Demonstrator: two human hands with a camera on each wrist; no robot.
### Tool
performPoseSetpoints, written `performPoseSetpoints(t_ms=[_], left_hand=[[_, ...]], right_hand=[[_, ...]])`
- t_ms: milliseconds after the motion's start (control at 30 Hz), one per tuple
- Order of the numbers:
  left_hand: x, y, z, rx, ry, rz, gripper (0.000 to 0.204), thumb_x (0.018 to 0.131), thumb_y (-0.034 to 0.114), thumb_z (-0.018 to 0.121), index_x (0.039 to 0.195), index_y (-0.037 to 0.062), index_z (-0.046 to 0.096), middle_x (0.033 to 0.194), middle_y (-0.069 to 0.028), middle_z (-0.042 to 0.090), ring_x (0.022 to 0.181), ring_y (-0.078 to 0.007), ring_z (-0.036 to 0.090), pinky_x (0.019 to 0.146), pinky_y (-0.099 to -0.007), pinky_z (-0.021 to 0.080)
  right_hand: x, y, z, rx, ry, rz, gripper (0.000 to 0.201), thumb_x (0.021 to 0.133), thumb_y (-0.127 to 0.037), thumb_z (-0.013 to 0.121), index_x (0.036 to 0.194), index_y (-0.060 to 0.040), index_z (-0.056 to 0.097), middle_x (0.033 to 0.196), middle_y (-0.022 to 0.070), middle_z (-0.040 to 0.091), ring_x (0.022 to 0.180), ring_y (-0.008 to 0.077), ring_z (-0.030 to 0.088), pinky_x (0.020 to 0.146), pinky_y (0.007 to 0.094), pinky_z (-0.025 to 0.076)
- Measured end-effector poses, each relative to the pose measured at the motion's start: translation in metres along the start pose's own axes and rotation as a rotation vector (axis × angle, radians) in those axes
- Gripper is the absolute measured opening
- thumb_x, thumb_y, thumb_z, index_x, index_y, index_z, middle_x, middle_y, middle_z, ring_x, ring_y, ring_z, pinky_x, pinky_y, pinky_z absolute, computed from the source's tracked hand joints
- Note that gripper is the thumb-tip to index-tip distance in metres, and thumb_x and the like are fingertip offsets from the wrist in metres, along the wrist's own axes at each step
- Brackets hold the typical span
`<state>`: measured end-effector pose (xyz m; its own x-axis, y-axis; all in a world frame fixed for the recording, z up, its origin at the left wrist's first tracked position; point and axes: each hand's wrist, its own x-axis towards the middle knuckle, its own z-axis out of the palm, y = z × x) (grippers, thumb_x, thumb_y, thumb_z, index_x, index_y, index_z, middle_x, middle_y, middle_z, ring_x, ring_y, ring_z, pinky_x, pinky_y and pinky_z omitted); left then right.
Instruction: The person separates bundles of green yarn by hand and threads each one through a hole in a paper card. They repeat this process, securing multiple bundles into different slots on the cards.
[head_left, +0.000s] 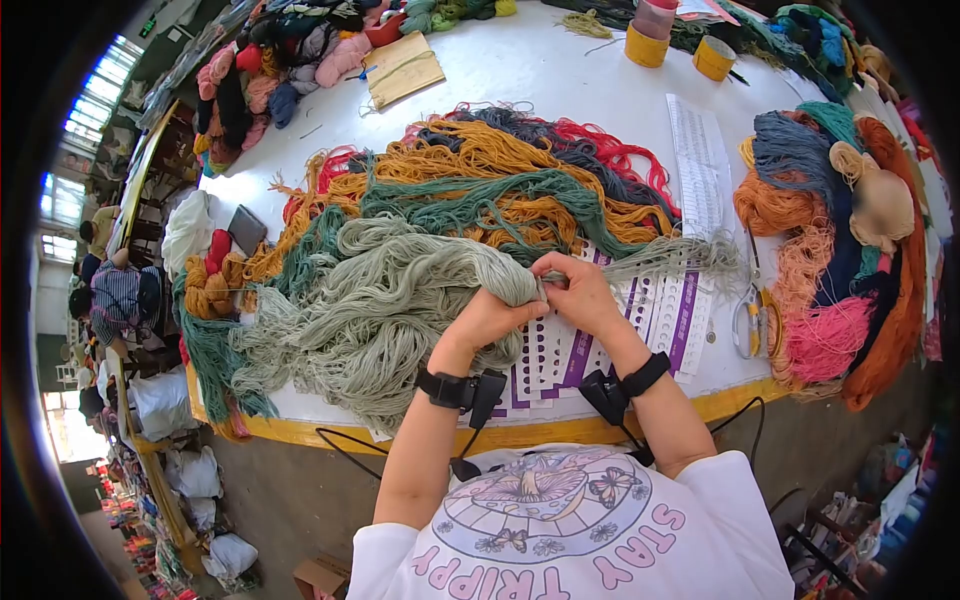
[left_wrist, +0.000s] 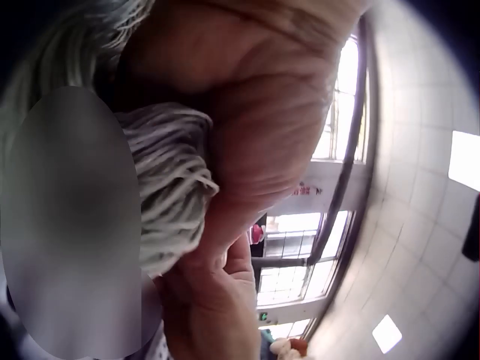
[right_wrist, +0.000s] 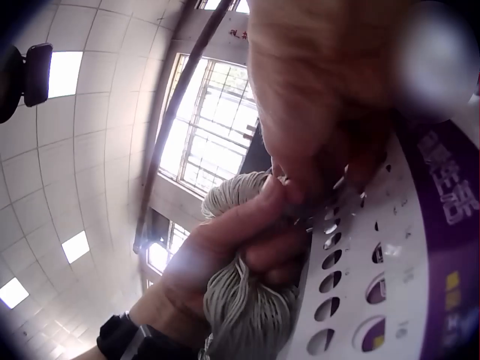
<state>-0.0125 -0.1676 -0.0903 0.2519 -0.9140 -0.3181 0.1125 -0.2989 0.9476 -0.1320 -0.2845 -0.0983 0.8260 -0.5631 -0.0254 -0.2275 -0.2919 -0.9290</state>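
In the head view, the sage yarn point(head_left: 400, 275) lies heaped on the table point(head_left: 560, 60) at nine o'clock from the hands, and its rounded, gathered end comes up to them. The left hand point(head_left: 493, 320) grips that end, thumb over it and fingers closed beneath. The right hand point(head_left: 583, 295) sits at three o'clock from it, thumb and fingers drawn together, pinching the yarn at the same spot; which strand lies between the tips is hidden. Loose sage strands trail off at two to three o'clock. Green yarn point(head_left: 480, 200) and mustard yarn point(head_left: 450, 155) lie at eleven, the holed cards point(head_left: 580, 350) at five, and the scissors point(head_left: 756, 293) at three, well apart from the hands. The step in hand looks like sorting out or tying strands at the gathered end; the next move probably calls for the left to hold firm while the right draws one strand clear.

In the left wrist view, the left hand fills twelve to two o'clock, closed against the folded yarn with no clear gap. The right hand is at six, its fingertips up against the left thumb.

In the right wrist view, yarn shows at eleven and at six around the left fingers, which wrap it closely. The right hand hangs at one o'clock, its tips in shadow; the cards stand at four, near both hands.
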Motion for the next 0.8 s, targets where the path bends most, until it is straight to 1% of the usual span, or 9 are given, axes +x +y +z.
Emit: performPoseSetpoints(t_ms=[167,300,400,500,567,633,667,733,800], left_hand=[[0.010,0.000,-0.004,0.005,0.230,0.174,0.023,0.072,0.015,0.070,0.089,0.0063,0.058,0.074,0.0014,0.055,0.059,-0.0063,0.049,0.050,-0.0230,0.041],[-0.012,0.028,-0.096,-0.614,0.321,-0.034,0.028,0.074,0.010,0.064,0.100,0.0026,0.057,0.064,0.0019,0.050,0.050,-0.0069,0.044,0.046,-0.0212,0.037],[-0.040,0.050,-0.164,-0.688,0.651,0.143,0.022,0.079,0.011,0.059,0.098,-0.0006,0.057,0.067,0.0013,0.052,0.050,-0.0071,0.045,0.046,-0.0207,0.039],[-0.038,0.053,-0.172,-0.073,1.209,0.408,0.019,0.081,0.015,0.059,0.091,-0.0015,0.059,0.075,-0.0018,0.058,0.053,-0.0082,0.049,0.047,-0.0209,0.040],[-0.035,0.067,-0.116,0.117,1.199,0.152,0.021,0.080,0.018,0.061,0.089,-0.0014,0.060,0.083,-0.0035,0.060,0.060,-0.0101,0.054,0.050,-0.0221,0.043],[-0.012,0.018,-0.081,0.837,0.866,0.491,0.022,0.076,0.019,0.064,0.091,0.0028,0.060,0.094,-0.0103,0.060,0.071,-0.0216,0.059,0.061,-0.0343,0.047],[-0.006,0.010,-0.051,0.754,0.626,0.541,0.022,0.072,0.015,0.065,0.090,0.0044,0.060,0.096,-0.0147,0.058,0.073,-0.0293,0.059,0.064,-0.0389,0.047],[0.000,0.002,-0.020,1.164,0.445,0.192,0.022,0.067,0.011,0.064,0.088,0.0045,0.060,0.093,-0.0157,0.058,0.074,-0.0339,0.058,0.064,-0.0395,0.047],[0.001,0.009,-0.008,1.092,0.443,0.197,0.018,0.067,0.007,0.062,0.083,0.0017,0.060,0.091,-0.0191,0.058,0.077,-0.0363,0.057,0.064,-0.0407,0.046]], right_hand=[[0.009,0.014,0.005,0.217,0.027,0.067,0.014,0.076,-0.005,0.053,0.089,-0.0048,0.057,0.078,0.0078,0.056,0.061,0.0139,0.060,0.056,0.0267,0.046],[0.008,-0.004,0.000,0.179,0.059,0.181,0.011,0.081,-0.008,0.051,0.089,-0.0025,0.056,0.076,0.0076,0.057,0.058,0.0140,0.061,0.053,0.0249,0.046],[0.010,0.001,0.003,0.153,0.070,0.176,0.010,0.084,-0.010,0.050,0.089,-0.0041,0.056,0.070,0.0034,0.059,0.057,0.0103,0.060,0.048,0.0226,0.043],[0.010,-0.001,0.002,0.074,0.045,0.206,0.011,0.083,-0.012,0.052,0.085,-0.0032,0.058,0.071,0.0061,0.060,0.055,0.0112,0.059,0.048,0.0248,0.043],[0.015,-0.007,-0.001,-0.087,-0.020,0.271,0.013,0.081,-0.014,0.055,0.081,-0.0020,0.060,0.072,0.0084,0.061,0.053,0.0131,0.058,0.049,0.0265,0.044],[0.015,-0.005,0.001,-0.195,0.037,0.149,0.014,0.077,-0.016,0.058,0.076,-0.0029,0.062,0.070,0.0099,0.060,0.058,0.0201,0.059,0.054,0.0310,0.045],[0.014,-0.003,0.002,-0.250,0.066,0.088,0.014,0.075,-0.017,0.059,0.073,-0.0033,0.063,0.069,0.0106,0.059,0.060,0.0237,0.059,0.056,0.0332,0.046],[0.013,0.004,0.005,-0.206,0.113,-0.013,0.012,0.071,-0.016,0.061,0.075,-0.0046,0.063,0.071,0.0089,0.059,0.063,0.0250,0.058,0.057,0.0328,0.045],[0.011,0.006,0.007,-0.225,0.135,-0.101,0.012,0.069,-0.015,0.063,0.075,-0.0057,0.063,0.072,0.0075,0.060,0.064,0.0253,0.058,0.058,0.0325,0.045]])
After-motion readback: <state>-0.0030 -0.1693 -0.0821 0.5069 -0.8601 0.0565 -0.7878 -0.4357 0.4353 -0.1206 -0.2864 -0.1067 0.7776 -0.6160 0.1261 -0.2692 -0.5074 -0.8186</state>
